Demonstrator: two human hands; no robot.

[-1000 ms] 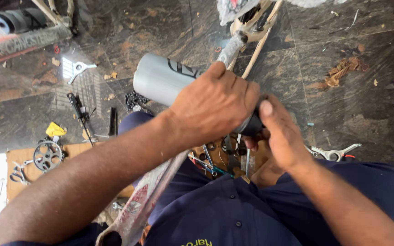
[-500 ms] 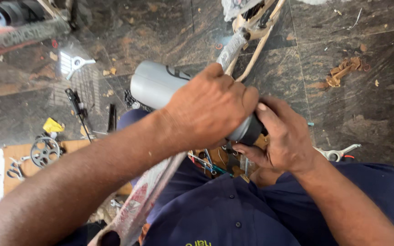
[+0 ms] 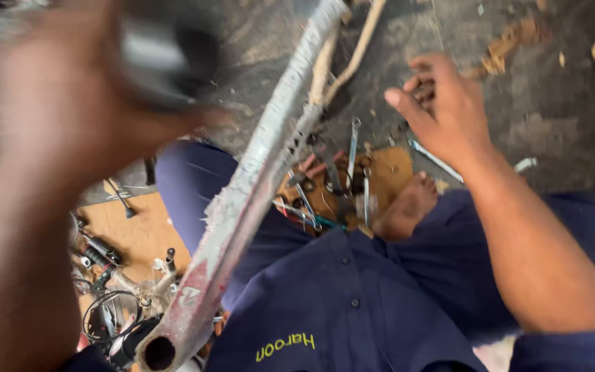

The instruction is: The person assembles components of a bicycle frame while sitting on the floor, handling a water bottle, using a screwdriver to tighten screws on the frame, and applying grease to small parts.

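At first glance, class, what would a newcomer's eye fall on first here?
The scuffed metal tube runs diagonally through the middle, its open end at the bottom. The blurred left hand fills the upper left, seemingly gripping a grey cylinder. The right hand hangs open at upper right, above wrenches scattered on a board.

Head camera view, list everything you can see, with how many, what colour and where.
Bike frame tube: one, worn silver and red, running diagonally across the lap.
Grey cylinder: one, blurred, top left at the left hand.
Spanners: several, silver, on the cardboard ahead of the lap.
Cardboard sheet: one, brown, on the floor at left.
Metal parts and tools: a pile, dark and silver, lower left.
Floor: dark, littered with scraps.
Clothing: navy.
Bare foot: one, centre.
Left hand: blurred, raised at the cylinder.
Right hand: open, above the floor, holding nothing.
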